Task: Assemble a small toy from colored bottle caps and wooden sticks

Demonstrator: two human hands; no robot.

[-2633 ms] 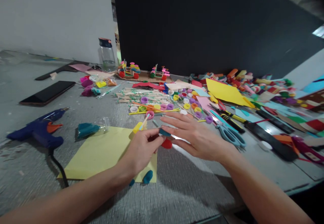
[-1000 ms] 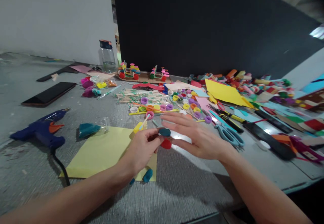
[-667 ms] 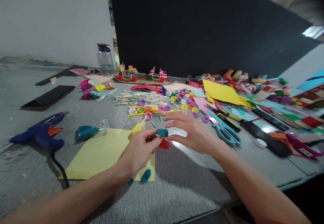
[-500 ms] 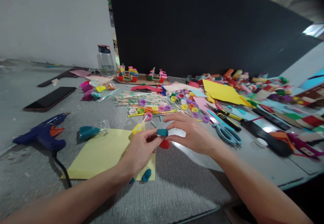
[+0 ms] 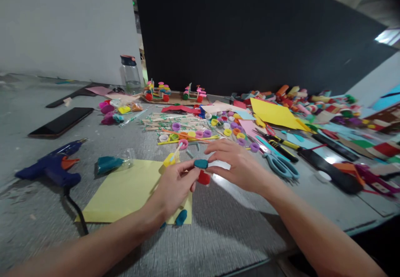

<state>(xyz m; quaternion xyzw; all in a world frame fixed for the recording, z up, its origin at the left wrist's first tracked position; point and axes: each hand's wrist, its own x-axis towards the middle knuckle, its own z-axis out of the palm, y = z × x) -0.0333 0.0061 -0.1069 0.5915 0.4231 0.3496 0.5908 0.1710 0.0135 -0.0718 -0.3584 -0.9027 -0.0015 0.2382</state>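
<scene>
A small lump of teal modelling clay (image 5: 201,164) is pinched between my two hands over the table. My left hand (image 5: 175,185) grips its left side with thumb and fingers, while the fingertips of my right hand (image 5: 236,164) press its right side. Just below the clay a red round piece (image 5: 204,177) shows, partly hidden by my left fingers. Behind my left hand stands a yellow piece with a pale stick (image 5: 170,159). Under my left wrist lies a sheet of pale yellow paper (image 5: 125,191), with another teal clay lump (image 5: 181,217) on its near edge.
A glue gun (image 5: 51,164) and a phone (image 5: 61,122) lie at the left, near a bag of teal clay (image 5: 109,164). Coloured rings and sticks (image 5: 175,122) spread beyond my hands. Blue scissors (image 5: 281,166) and cutters are at the right. A water bottle (image 5: 130,74) stands behind.
The teal clay has turned slightly in my fingers, and the red piece below it has shifted a little. Both hands stay in nearly the same place.
</scene>
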